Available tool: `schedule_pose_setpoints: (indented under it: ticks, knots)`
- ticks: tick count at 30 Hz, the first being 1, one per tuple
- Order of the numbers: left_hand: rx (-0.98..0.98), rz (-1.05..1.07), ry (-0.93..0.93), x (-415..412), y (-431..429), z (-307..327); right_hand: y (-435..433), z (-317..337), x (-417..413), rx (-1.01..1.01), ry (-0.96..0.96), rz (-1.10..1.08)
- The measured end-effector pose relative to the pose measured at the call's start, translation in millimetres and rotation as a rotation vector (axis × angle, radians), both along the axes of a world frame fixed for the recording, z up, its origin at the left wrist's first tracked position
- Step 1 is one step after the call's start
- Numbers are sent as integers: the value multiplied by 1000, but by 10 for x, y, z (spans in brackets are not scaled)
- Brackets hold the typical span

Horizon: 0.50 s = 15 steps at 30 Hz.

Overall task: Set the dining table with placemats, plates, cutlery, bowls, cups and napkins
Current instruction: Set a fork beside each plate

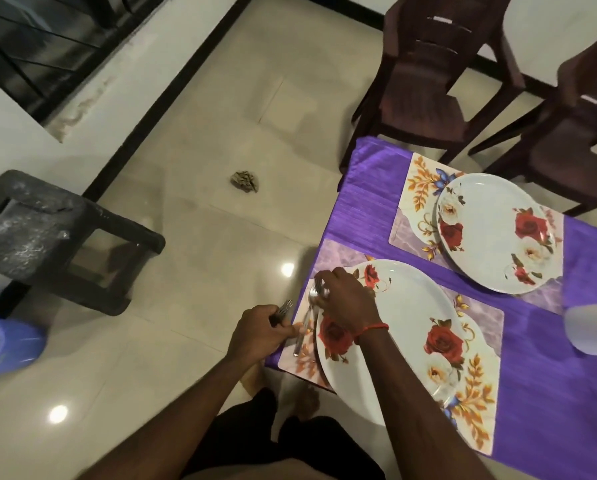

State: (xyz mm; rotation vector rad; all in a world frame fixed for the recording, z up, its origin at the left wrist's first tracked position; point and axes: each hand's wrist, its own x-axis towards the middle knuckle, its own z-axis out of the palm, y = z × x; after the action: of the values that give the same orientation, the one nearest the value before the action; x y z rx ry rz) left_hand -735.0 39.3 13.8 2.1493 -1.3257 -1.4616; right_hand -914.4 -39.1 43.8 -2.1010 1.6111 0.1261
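Observation:
Two floral placemats lie on a purple tablecloth (532,358), each with a white rose-patterned plate on it: the near plate (401,327) on the near placemat (477,403), the far plate (491,230) on the far placemat (414,202). My right hand (345,299) pinches a spoon (304,327) at the near plate's left edge, its handle pointing down over the mat. My left hand (255,334) grips a bunch of forks (283,308) just off the table's left edge.
Two dark brown chairs (425,81) stand at the table's far side. On the tiled floor to the left are a black stool (58,237), a blue bin (6,341) and a crumpled scrap (243,181). A pale blurred object (591,327) sits at the right edge.

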Motion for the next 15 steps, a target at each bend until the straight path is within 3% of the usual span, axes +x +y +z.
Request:
schedule_pose_setpoints:
  ticks: [5, 9, 15]
  knots:
    - [67, 304, 187, 37, -84, 199, 45, 35, -11, -26, -3, 20]
    - [235, 716, 554, 87, -166, 378, 147, 109, -39, -77, -43, -31]
    - [148, 720, 681, 28, -55, 684, 418, 250, -52, -79, -262, -133]
